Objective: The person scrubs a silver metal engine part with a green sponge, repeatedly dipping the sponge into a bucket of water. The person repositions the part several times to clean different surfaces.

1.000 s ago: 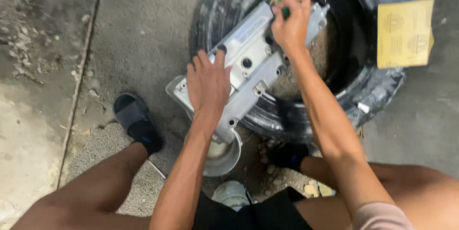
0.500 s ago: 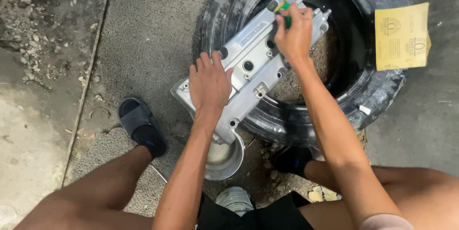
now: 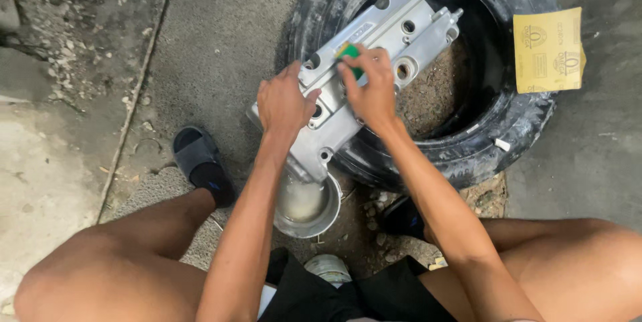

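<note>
A long silver metal engine cover (image 3: pixel 394 24) lies slanted across the near rim of a black tyre (image 3: pixel 495 135), its lower end over a metal bowl. My left hand (image 3: pixel 284 104) presses flat on the cover's lower half and steadies it. My right hand (image 3: pixel 371 88) grips a small green scrubbing pad (image 3: pixel 349 54) and holds it against the middle of the cover. The pad is mostly hidden under my fingers.
A metal bowl (image 3: pixel 314 218) of cloudy liquid sits on the ground between my knees. A yellow sheet of sandpaper (image 3: pixel 548 51) lies on the tyre's right side. My feet in dark sandals (image 3: pixel 197 161) rest on concrete; rubble lies at the far left.
My right hand has slid the green pad from the cover's far upper end down toward its middle. The left hand stays pressed on the lower half.
</note>
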A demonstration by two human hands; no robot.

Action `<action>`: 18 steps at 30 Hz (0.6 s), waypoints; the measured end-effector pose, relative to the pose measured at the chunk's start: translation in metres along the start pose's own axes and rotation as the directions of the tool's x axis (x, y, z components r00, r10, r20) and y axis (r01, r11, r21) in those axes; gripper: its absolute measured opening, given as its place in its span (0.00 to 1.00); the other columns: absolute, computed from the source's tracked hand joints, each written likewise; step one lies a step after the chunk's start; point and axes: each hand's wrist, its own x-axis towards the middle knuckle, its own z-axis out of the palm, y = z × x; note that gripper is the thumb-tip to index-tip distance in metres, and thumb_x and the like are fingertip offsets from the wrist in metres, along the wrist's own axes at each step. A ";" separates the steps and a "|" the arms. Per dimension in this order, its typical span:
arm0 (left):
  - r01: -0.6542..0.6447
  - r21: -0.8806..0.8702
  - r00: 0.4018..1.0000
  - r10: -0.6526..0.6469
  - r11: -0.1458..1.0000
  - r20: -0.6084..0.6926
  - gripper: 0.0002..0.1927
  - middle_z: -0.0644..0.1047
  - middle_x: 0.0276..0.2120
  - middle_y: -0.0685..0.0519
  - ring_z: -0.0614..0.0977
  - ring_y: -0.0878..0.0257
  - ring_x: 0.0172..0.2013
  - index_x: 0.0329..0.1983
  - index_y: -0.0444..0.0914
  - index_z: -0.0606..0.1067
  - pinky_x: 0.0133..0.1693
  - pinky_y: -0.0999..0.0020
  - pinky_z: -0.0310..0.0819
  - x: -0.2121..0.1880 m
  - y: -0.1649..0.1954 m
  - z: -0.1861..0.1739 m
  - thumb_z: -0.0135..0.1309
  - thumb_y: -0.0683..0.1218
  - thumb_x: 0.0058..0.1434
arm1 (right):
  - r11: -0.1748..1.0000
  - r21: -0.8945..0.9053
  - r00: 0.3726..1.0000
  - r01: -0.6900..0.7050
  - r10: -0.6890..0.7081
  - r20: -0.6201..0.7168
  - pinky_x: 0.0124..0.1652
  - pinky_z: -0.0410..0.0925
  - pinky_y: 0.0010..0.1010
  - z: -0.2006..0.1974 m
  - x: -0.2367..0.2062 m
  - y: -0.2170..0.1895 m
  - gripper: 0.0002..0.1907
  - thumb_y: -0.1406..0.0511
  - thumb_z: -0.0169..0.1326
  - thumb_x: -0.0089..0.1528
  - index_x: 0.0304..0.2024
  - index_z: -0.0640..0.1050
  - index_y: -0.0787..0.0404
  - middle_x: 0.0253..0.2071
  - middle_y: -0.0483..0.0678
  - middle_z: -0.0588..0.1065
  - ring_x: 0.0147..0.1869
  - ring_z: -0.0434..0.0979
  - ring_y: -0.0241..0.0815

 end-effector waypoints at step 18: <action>0.015 -0.548 0.848 -0.301 0.836 -0.436 0.23 0.75 0.40 0.47 0.80 0.49 0.42 0.40 0.37 0.77 0.46 0.55 0.73 -0.040 -0.032 0.028 0.70 0.40 0.39 | 0.995 -0.019 0.983 0.103 -0.099 0.156 0.49 0.68 0.45 0.031 0.010 -0.056 0.06 0.72 0.62 0.61 0.40 0.79 0.64 0.43 0.53 0.79 0.48 0.71 0.56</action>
